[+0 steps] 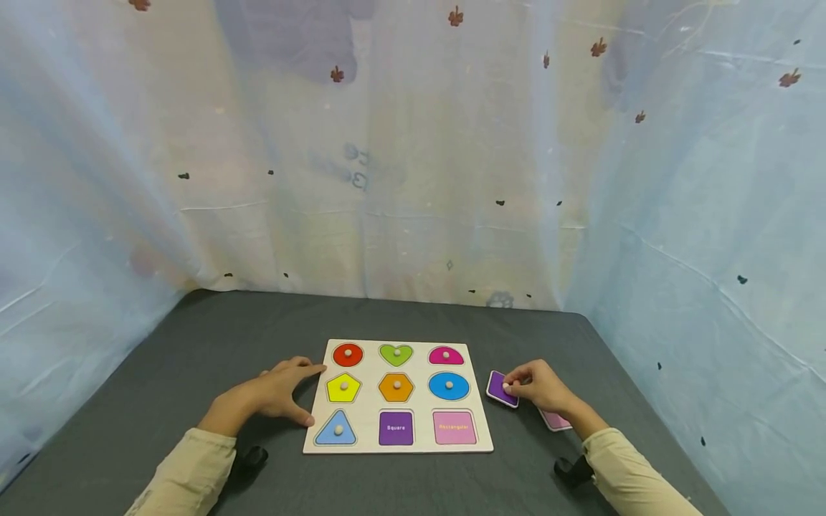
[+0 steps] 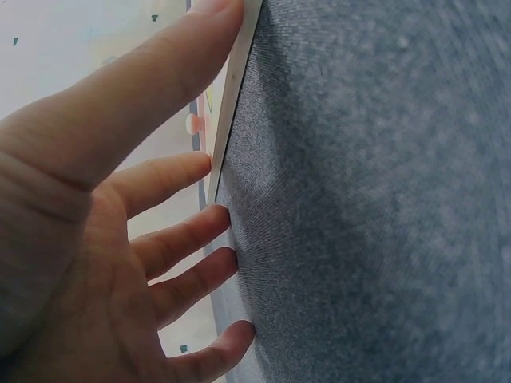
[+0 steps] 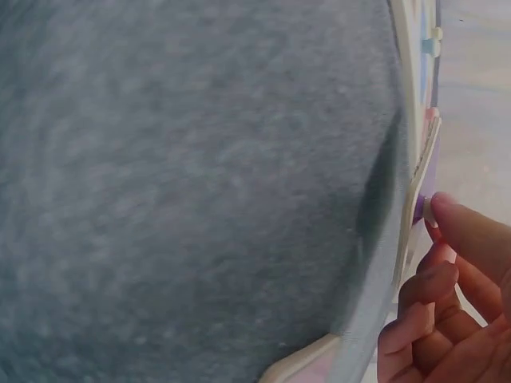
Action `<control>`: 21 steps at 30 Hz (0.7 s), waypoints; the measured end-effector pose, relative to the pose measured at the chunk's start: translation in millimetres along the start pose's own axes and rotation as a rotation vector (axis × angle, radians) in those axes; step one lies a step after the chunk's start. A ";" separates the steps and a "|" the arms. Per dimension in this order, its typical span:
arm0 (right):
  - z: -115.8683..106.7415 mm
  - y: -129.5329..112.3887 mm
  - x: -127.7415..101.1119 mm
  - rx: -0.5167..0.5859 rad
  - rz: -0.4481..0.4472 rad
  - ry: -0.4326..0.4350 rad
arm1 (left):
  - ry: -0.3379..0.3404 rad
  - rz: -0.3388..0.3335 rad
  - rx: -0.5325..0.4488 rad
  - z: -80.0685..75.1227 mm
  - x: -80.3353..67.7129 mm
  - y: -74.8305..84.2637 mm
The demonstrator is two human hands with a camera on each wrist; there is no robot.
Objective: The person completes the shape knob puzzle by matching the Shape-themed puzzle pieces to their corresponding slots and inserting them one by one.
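A wooden shape puzzle board lies flat on the dark grey cloth. Its red circle, green heart, pink half-circle, yellow pentagon, orange hexagon, blue oval and blue triangle sit in place with knobs; the printed "Square" recess and "Rectangular" recess show bare. My left hand touches the board's left edge with spread thumb and forefinger. Right of the board, my right hand pinches the knob of a purple square puzzle piece. That piece looks tilted off the cloth in the right wrist view.
A pink puzzle piece lies on the cloth, partly hidden under my right hand and wrist. The grey table ends at pale patterned curtains behind and at both sides. Black straps show near both wrists.
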State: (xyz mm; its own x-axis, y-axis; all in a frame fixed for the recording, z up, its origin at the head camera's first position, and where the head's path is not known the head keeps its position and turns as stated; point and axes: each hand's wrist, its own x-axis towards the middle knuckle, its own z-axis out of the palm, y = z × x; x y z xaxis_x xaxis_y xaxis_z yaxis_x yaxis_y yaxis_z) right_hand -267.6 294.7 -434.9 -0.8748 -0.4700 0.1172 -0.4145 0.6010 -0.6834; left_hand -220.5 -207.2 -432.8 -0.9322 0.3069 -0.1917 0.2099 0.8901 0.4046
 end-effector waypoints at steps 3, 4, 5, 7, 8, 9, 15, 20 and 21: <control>-1.6 -4.3 0.7 0.014 0.008 0.010 | 0.002 0.003 0.001 0.1 0.1 0.1; -1.8 -5.4 1.0 0.015 0.008 0.016 | 0.003 0.005 -0.001 0.3 0.2 0.2; -2.1 -6.7 1.1 0.020 0.009 0.019 | 0.004 0.008 -0.002 0.5 0.1 0.1; -2.2 -9.2 1.1 0.024 0.011 0.024 | 0.001 0.013 -0.008 0.9 -0.4 -0.2; -2.0 -9.9 1.3 0.019 0.015 0.028 | -0.001 0.015 -0.012 1.1 -0.7 -0.4; -1.8 -10.9 1.6 0.011 0.021 0.031 | -0.002 0.016 -0.013 1.1 -1.1 -0.6; -0.1 -18.3 5.5 -0.019 0.027 0.056 | 0.006 0.020 -0.011 0.2 -2.0 -1.3; 1.3 -24.8 7.7 -0.021 0.004 0.053 | 0.004 0.020 -0.014 -0.6 -1.6 -0.1; 1.4 -26.2 8.1 -0.022 -0.002 0.053 | 0.004 0.021 -0.014 -0.6 -1.4 0.1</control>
State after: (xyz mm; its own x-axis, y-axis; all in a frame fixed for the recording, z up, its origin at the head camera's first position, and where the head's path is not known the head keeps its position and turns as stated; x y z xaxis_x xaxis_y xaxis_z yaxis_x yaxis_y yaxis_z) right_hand -263.5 274.2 -417.0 -0.8857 -0.4369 0.1569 -0.4213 0.6144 -0.6671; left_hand -219.3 -207.7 -432.0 -0.9290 0.3237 -0.1794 0.2249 0.8788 0.4209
